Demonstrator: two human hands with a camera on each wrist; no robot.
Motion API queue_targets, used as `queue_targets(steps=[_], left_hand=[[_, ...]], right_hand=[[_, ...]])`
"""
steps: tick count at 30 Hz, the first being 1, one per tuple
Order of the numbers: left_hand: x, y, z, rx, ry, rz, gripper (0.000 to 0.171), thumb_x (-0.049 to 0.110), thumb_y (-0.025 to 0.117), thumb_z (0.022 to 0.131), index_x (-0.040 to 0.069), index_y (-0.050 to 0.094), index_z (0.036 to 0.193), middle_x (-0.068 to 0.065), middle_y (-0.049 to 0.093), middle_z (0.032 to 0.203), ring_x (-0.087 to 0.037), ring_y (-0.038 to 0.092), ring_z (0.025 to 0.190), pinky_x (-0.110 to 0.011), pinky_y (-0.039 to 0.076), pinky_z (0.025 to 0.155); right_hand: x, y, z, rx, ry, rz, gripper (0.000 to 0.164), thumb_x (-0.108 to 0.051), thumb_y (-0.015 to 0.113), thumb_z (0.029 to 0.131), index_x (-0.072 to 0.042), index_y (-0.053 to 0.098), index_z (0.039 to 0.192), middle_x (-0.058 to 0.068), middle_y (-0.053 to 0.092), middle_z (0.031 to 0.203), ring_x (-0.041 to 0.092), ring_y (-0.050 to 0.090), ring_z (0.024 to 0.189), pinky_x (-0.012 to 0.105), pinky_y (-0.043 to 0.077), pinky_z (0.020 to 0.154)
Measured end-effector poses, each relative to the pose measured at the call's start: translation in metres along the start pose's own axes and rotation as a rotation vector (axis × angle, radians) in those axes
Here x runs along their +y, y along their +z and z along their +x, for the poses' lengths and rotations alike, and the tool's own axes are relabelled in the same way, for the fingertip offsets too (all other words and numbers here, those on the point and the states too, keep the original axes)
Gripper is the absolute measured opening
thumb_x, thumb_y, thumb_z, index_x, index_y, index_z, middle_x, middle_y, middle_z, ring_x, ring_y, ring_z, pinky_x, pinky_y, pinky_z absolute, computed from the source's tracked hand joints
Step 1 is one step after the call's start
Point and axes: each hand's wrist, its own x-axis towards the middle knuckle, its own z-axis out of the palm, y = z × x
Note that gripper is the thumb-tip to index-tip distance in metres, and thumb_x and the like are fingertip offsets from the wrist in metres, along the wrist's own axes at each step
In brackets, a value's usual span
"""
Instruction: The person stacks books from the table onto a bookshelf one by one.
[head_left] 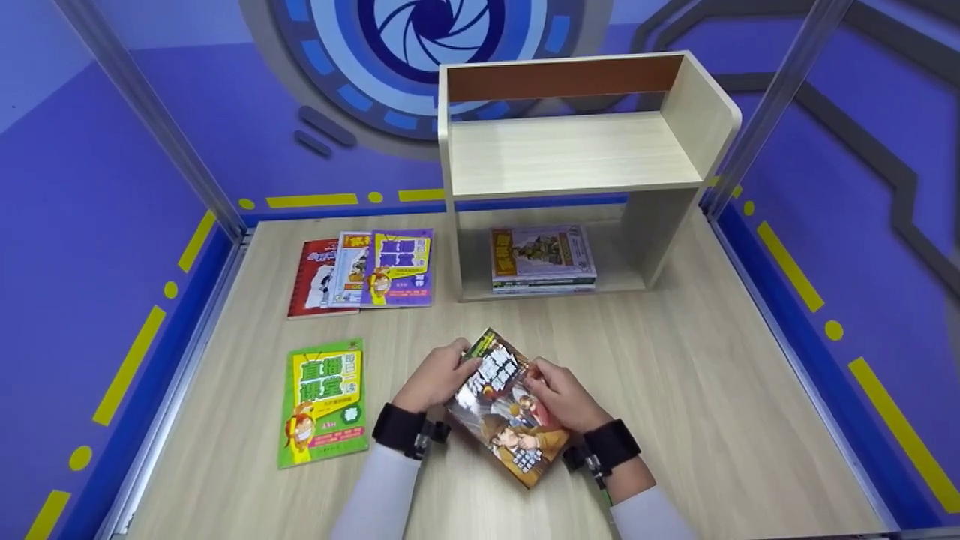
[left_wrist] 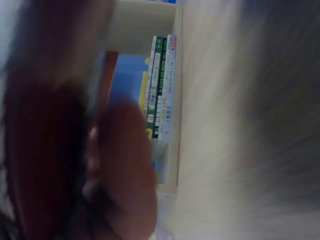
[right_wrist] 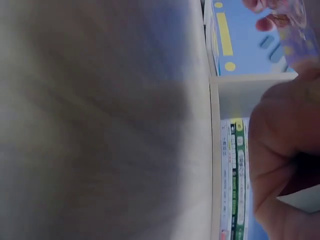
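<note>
Both hands hold a brown paperback book (head_left: 510, 420) with cartoon figures on its cover, tilted above the front middle of the table. My left hand (head_left: 439, 375) grips its upper left edge, thumb on the cover. On the opposite long edge, my right hand (head_left: 562, 394) pinches it with the thumb over the cover. In the left wrist view the left hand's fingers (left_wrist: 127, 170) are blurred and close to the camera. The right wrist view shows the curled right hand (right_wrist: 285, 155), with part of the book (right_wrist: 300, 30) near the top corner.
A green book (head_left: 324, 405) lies flat at the left. Behind it, a red spiral-bound book (head_left: 306, 289) and a purple book (head_left: 405, 270) overlap with another between them. A two-level wooden shelf (head_left: 577, 154) stands at the back, with a book stack (head_left: 544, 255) on its lower level.
</note>
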Motion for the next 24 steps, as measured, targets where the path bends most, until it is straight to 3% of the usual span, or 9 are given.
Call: queue_targets(steps=[4, 8, 12, 14, 16, 19, 22, 24], left_hand=[[-0.001, 0.006, -0.001, -0.06, 0.044, -0.041, 0.023, 0.029, 0.055, 0.111, 0.01, 0.052, 0.1, 0.003, 0.044, 0.076, -0.015, 0.05, 0.073, -0.033, 0.047, 0.07], [0.003, 0.012, -0.001, -0.022, 0.066, -0.057, 0.02, 0.026, 0.053, 0.112, 0.008, 0.051, 0.104, 0.002, 0.047, 0.08, -0.017, 0.052, 0.077, -0.035, 0.048, 0.072], [0.01, 0.015, 0.0, 0.036, 0.058, -0.07, 0.019, 0.025, 0.052, 0.113, 0.006, 0.052, 0.109, 0.0, 0.051, 0.083, -0.016, 0.053, 0.077, -0.035, 0.049, 0.07], [0.012, 0.016, -0.001, 0.088, 0.043, -0.082, 0.019, 0.025, 0.052, 0.113, 0.006, 0.053, 0.11, 0.0, 0.053, 0.083, -0.015, 0.054, 0.075, -0.034, 0.049, 0.068], [0.013, 0.017, -0.002, 0.163, 0.018, -0.093, 0.019, 0.024, 0.053, 0.112, 0.005, 0.053, 0.111, -0.001, 0.055, 0.082, -0.015, 0.054, 0.073, -0.033, 0.05, 0.066], [0.016, 0.022, -0.001, 0.304, -0.023, -0.111, 0.018, 0.022, 0.054, 0.112, 0.003, 0.053, 0.111, -0.003, 0.055, 0.08, -0.016, 0.053, 0.071, -0.035, 0.05, 0.064], [0.021, 0.031, 0.003, 0.431, -0.064, -0.129, 0.018, 0.02, 0.055, 0.111, 0.002, 0.052, 0.11, -0.002, 0.052, 0.076, -0.018, 0.051, 0.068, -0.037, 0.048, 0.062], [0.024, 0.037, 0.005, 0.486, -0.099, -0.148, 0.018, 0.02, 0.055, 0.111, 0.003, 0.051, 0.11, -0.001, 0.048, 0.075, -0.018, 0.05, 0.067, -0.037, 0.047, 0.061]], right_hand=[[0.001, -0.004, -0.003, -0.029, 0.013, 0.057, 0.019, -0.02, 0.058, 0.11, -0.008, 0.06, 0.097, -0.006, 0.051, 0.064, 0.0, 0.047, 0.047, 0.017, 0.038, 0.045], [0.002, -0.013, -0.003, 0.009, 0.042, 0.024, 0.019, -0.028, 0.063, 0.109, -0.013, 0.064, 0.096, -0.007, 0.05, 0.061, 0.002, 0.047, 0.048, 0.019, 0.041, 0.047], [0.002, -0.025, -0.001, 0.13, 0.078, -0.047, 0.02, -0.033, 0.069, 0.105, -0.018, 0.068, 0.091, -0.007, 0.052, 0.068, 0.005, 0.048, 0.06, 0.021, 0.042, 0.059], [0.001, -0.03, 0.0, 0.237, 0.111, -0.021, 0.019, -0.027, 0.072, 0.103, -0.012, 0.071, 0.092, -0.005, 0.056, 0.072, 0.007, 0.05, 0.064, 0.021, 0.043, 0.061], [0.001, -0.034, 0.002, 0.375, 0.16, 0.041, 0.014, -0.02, 0.072, 0.102, -0.006, 0.074, 0.103, -0.003, 0.062, 0.076, 0.008, 0.055, 0.068, 0.021, 0.045, 0.064], [-0.001, -0.037, 0.004, 0.541, 0.246, 0.223, 0.026, -0.015, 0.069, 0.104, 0.004, 0.069, 0.122, 0.001, 0.067, 0.082, 0.008, 0.058, 0.07, 0.019, 0.046, 0.062], [-0.005, -0.035, 0.007, 0.586, 0.329, 0.341, 0.03, -0.018, 0.064, 0.108, 0.005, 0.064, 0.126, 0.002, 0.067, 0.086, 0.008, 0.058, 0.073, 0.019, 0.046, 0.062], [-0.007, -0.034, 0.008, 0.573, 0.37, 0.337, 0.027, -0.021, 0.059, 0.11, 0.003, 0.064, 0.12, 0.002, 0.065, 0.087, 0.009, 0.057, 0.076, 0.021, 0.045, 0.064]])
